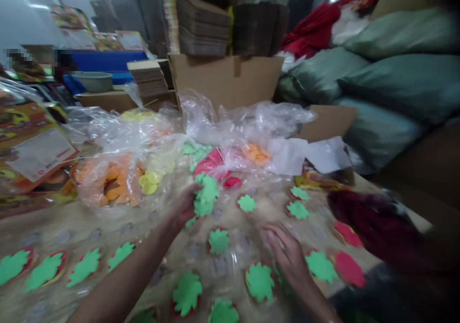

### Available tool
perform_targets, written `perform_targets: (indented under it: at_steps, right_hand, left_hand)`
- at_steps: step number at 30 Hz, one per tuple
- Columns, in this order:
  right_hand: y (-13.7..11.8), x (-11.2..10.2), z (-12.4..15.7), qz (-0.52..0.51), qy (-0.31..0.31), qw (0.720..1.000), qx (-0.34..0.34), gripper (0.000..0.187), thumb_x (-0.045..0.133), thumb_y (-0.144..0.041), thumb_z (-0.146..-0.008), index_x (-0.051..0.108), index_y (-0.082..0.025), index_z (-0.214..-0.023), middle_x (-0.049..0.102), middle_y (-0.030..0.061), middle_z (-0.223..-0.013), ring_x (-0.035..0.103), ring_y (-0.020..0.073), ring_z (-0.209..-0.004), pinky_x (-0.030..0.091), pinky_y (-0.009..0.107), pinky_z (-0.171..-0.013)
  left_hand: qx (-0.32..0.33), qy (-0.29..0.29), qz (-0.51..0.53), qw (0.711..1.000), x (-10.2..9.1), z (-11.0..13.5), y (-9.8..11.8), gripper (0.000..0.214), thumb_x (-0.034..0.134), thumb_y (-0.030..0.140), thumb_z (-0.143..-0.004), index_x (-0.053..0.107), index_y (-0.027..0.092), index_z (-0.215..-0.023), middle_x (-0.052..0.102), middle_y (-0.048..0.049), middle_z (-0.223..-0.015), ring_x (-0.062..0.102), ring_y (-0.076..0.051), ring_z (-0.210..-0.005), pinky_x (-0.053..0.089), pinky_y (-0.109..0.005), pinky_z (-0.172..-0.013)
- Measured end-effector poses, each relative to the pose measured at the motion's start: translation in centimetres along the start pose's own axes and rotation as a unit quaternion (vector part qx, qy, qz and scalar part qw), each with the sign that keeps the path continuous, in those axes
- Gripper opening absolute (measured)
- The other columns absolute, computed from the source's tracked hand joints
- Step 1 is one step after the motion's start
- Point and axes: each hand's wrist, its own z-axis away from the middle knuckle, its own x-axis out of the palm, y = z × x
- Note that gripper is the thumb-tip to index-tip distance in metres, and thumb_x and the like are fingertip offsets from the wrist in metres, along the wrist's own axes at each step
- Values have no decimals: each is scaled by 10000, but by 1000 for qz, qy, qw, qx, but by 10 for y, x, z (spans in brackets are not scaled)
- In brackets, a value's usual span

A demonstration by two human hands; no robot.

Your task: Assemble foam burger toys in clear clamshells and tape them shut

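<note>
Left hand [184, 207] first: its grip is closed on a small stack of green leaf cut-outs [206, 193], held just above the table [89, 234], close in front of the clear bags. The right hand [287, 258] lies open, palm down, fingers spread on the plastic-covered surface. It holds nothing, though the blur hides exactly what the fingertips touch. Just beside its wrist sits a laid green leaf [259, 281] with a red backing showing at its edge.

By the look of it, this is the laying-out step, with leaves going from the stack onto red backings one at a time. Two bare red pieces [349, 268] lie to the right with no green on them. A move that way would call for peeling off a single leaf and placing it square on the red, with the free hand steadying the sheet.

Moving outward, a row of finished leaves [46, 270] runs along the near left. The bag of orange shapes [111, 184] crowds the far left, and a cardboard box [226, 76] stands behind the bags. A dark red cloth [370, 232] hangs over the table's right edge near the bare pieces, so room is tight there. The open space is in the middle, between the two hands.
</note>
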Motion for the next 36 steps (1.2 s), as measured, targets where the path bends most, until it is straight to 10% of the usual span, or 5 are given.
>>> perform_targets:
  at_steps: [7,17,21,27,36]
  right_hand:
    - [-39,9,-14,-54,19,998,17,222,619,-353,-815,603,-204,-979,614,43,-915,583,178,-832,478,289,-708]
    - [-15,-20,28,116,38,983,-134,117,460,-198,-895,572,-224,-916,634,76,-1002,558,199,-970,443,368,-865]
    - [1,-17,28,-66,175,982,34,143,510,-296,-864,521,-206,-975,626,60,-927,585,171,-863,478,308,-778]
    - [51,-74,37,-423,174,852,256,326,706,-418,-672,560,-201,-866,617,-7,-723,557,130,-598,473,246,-585]
    - [119,-146,67,5,221,942,251,106,598,-237,-672,610,-194,-768,604,-1,-720,533,165,-689,439,283,-686]
  left_hand:
    - [-98,-107,14,989,78,72,-84,292,596,253,-638,632,139,-904,672,-32,-649,626,-180,-555,498,-268,-519]
    - [-176,-107,62,977,119,67,-124,144,540,294,-793,606,167,-812,693,-34,-710,669,-202,-658,552,-327,-651]
    - [-231,-109,59,965,133,58,-142,93,532,200,-809,614,157,-816,692,-30,-680,671,-188,-627,557,-304,-633]
    - [-246,-82,45,965,139,59,-136,97,546,151,-826,617,108,-875,700,-87,-686,678,-216,-591,574,-325,-576]
    - [-239,-74,32,968,149,62,-128,192,490,124,-859,606,70,-1001,706,-116,-711,690,-226,-604,590,-344,-581]
